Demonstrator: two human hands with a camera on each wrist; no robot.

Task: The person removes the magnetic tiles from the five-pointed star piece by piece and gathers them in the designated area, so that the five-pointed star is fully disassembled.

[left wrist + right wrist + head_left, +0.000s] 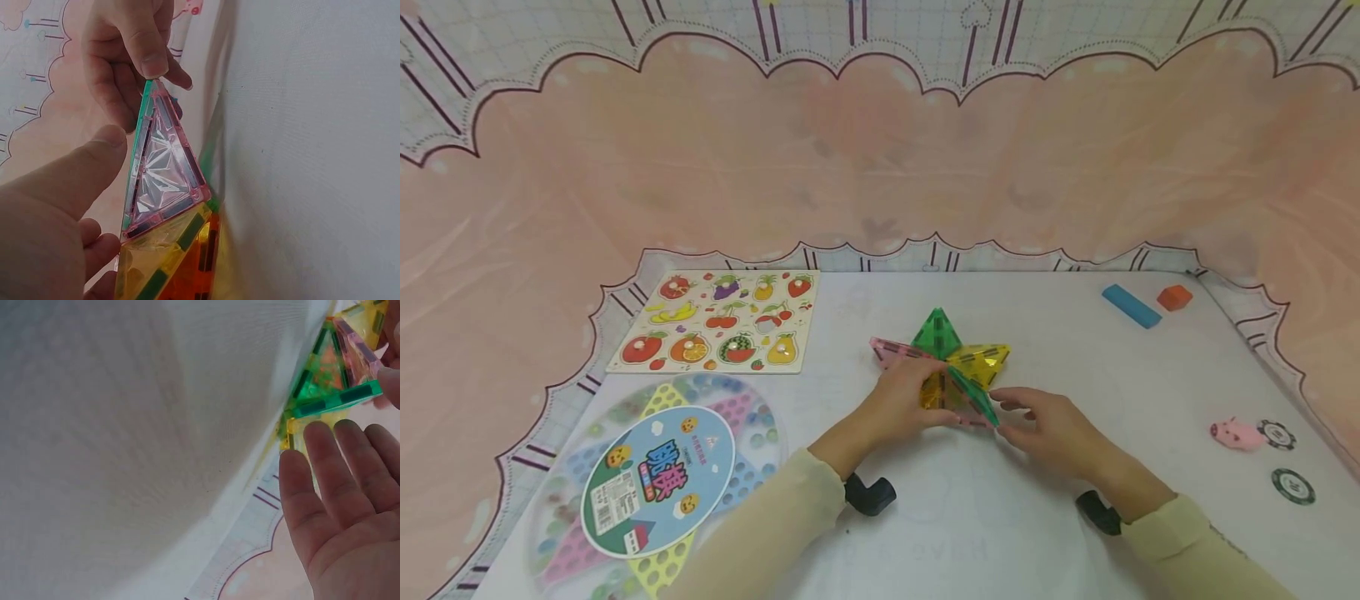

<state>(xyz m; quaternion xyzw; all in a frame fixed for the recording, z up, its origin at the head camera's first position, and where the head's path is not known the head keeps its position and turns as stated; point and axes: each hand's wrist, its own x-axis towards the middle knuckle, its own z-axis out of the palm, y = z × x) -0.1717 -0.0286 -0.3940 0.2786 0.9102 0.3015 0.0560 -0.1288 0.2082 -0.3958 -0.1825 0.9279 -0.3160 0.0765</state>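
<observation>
In the head view, a star of translucent magnetic tiles (pixel 977 360) in green, yellow, pink and orange sits mid-table. My left hand (pixel 901 396) holds it from the left, fingers over its middle and thumb along the front. A pink triangular tile (pixel 162 162) beside a green one forms the front right point. My right hand (pixel 1051 429) is at that point, its thumb touching the tip. The right wrist view shows the right fingers (pixel 340 481) fairly straight, close to the green tile (pixel 337 400). Part of the star is hidden behind the left hand.
Left of the star lie a fruit puzzle board (pixel 752 321) and a round clear board-game pack (pixel 658 483). At the back right are a blue block (pixel 1131 306) and an orange block (pixel 1175 297). A pink pig toy (pixel 1236 434) and chips (pixel 1292 486) lie far right.
</observation>
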